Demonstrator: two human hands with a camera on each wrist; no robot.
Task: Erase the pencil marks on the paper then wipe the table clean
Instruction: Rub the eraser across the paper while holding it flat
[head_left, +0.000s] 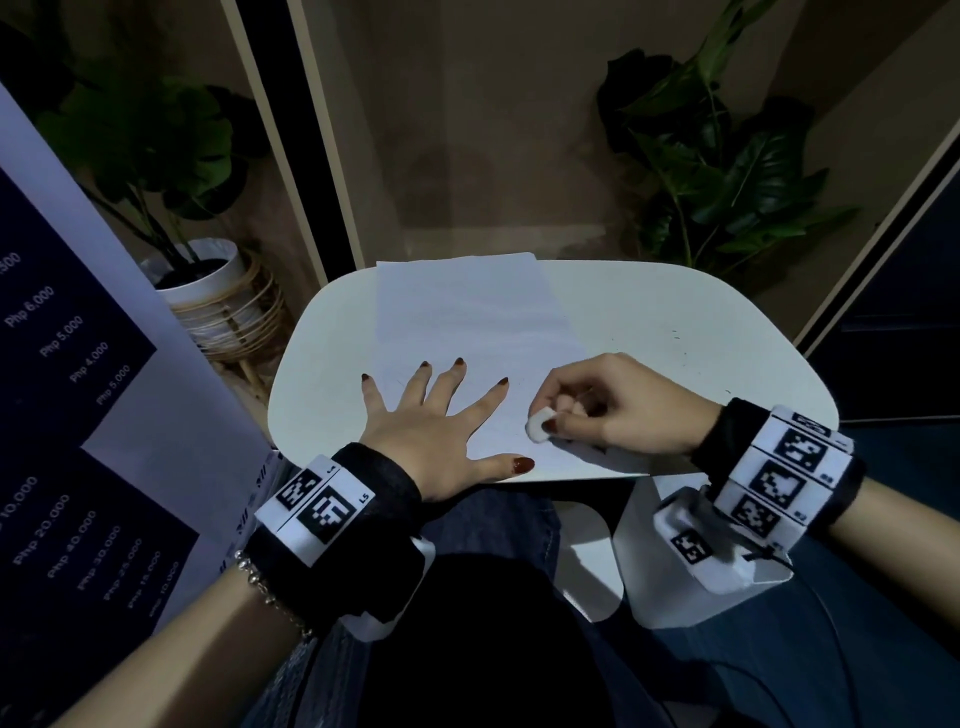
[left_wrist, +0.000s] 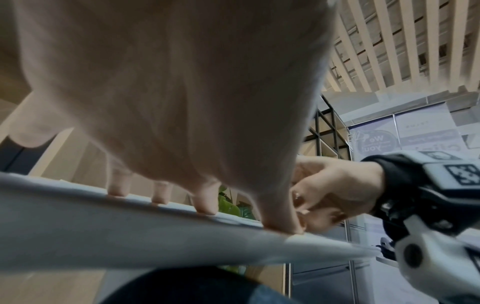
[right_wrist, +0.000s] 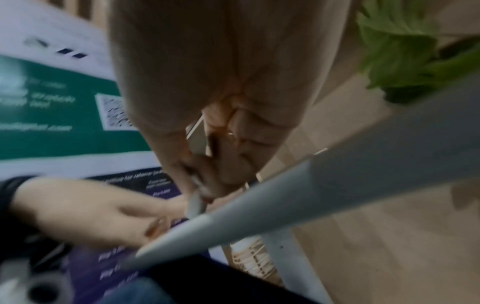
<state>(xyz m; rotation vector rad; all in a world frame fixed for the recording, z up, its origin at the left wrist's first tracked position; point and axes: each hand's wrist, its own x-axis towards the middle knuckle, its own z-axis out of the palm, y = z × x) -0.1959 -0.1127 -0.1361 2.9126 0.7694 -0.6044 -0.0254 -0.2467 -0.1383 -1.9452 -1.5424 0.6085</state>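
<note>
Paper (head_left: 467, 317) on white table (head_left: 675, 312), left hand (head_left: 415, 421) flat, right hand (head_left: 618, 405) pinching eraser (head_left: 539, 423), plants (head_left: 727, 171) behind.

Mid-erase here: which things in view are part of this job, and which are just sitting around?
Job:
- paper, pressed flat by the left hand
- eraser, pinched in the right hand
- table, dark specks on it

Bystanders:
- potted plant, far left
- leafy plant, behind the table
- price poster, at left
</note>
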